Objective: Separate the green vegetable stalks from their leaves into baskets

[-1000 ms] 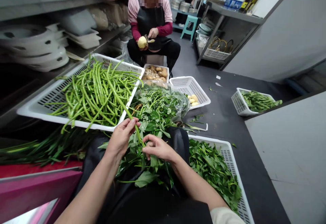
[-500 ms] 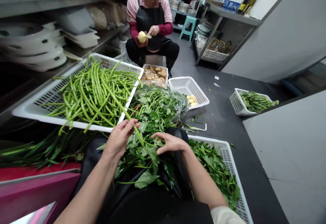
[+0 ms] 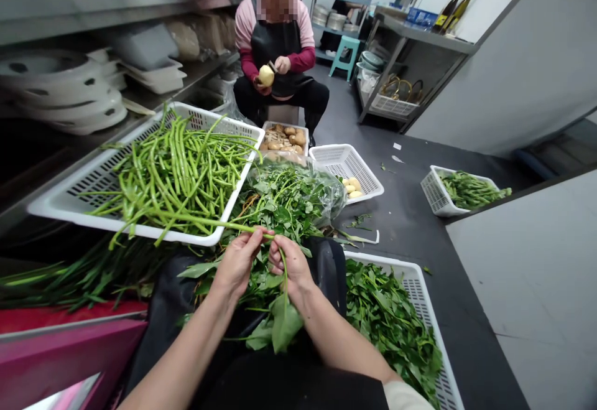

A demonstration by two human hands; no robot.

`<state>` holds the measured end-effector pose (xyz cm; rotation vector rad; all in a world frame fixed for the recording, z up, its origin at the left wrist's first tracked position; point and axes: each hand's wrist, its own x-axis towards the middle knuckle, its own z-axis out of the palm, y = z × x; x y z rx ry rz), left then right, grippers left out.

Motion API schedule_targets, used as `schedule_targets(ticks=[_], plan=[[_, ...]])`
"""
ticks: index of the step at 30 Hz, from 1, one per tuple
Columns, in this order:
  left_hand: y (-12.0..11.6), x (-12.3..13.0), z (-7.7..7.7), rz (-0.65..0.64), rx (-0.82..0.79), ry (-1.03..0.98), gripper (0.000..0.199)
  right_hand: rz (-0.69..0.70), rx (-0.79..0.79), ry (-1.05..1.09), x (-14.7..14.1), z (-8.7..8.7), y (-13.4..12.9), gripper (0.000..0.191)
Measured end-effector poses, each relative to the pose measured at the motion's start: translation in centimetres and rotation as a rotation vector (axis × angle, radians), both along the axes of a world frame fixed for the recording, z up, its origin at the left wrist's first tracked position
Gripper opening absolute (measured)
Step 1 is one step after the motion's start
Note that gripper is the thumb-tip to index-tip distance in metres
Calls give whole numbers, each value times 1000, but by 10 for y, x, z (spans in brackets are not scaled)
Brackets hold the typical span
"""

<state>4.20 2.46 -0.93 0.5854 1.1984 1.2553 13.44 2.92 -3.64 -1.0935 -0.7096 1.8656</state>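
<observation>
A long green stem [image 3: 233, 226] runs across from the left basket to both my hands over my lap. My left hand [image 3: 239, 262] pinches it near its leafy end. Right beside it, nearly touching, my right hand [image 3: 293, 267] is closed on the same stem, with a thin stalk and a broad leaf [image 3: 285, 323] hanging below. More leafy greens [image 3: 265, 288] lie on my lap beneath the hands. At the left, a white basket [image 3: 60, 208] holds a heap of bare green stems [image 3: 172, 167]. A second basket [image 3: 413, 270], at my right, is filled with leaves [image 3: 392, 316].
Ahead, a bag of leafy greens [image 3: 291, 192] lies open. Beyond it a co-worker [image 3: 275, 43] peels a potato [image 3: 266, 75] above a basket of potatoes [image 3: 286, 138]. Another basket [image 3: 345, 158] holds peeled ones. Shelving [image 3: 140, 2] lines the left side; a wall [image 3: 550, 260] stands right.
My right hand has moved up and left and closed on the stem beside my left hand. The stem has swung from a steep slant to nearly level.
</observation>
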Motion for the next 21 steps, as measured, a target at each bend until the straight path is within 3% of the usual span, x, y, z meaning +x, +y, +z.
schedule_targets(ticks=[2,4,8,10,12,14,15,19,21], plan=[[-3,5,0,10,17,10,44,-132,-75,-65,15,0,12,34],[-8,6,3,8,43,48,40,-327,-79,-244,50,3,23,37],[-20,-7,8,-188,90,187,33,-546,6,-442,166,6,15,38],[-24,-15,8,-249,107,234,32,-520,107,-803,219,3,-4,36],[-27,-18,8,-285,106,257,32,-318,184,-1145,246,0,-22,31],[-29,-17,9,-352,91,269,33,-174,260,-1283,239,2,-34,27],[-31,-15,10,-393,84,278,34,-125,300,-1253,222,5,-36,28],[-36,-11,18,-545,76,349,37,211,401,-759,119,21,-24,28],[-39,-13,20,-598,68,386,38,294,518,-652,76,27,-14,20]])
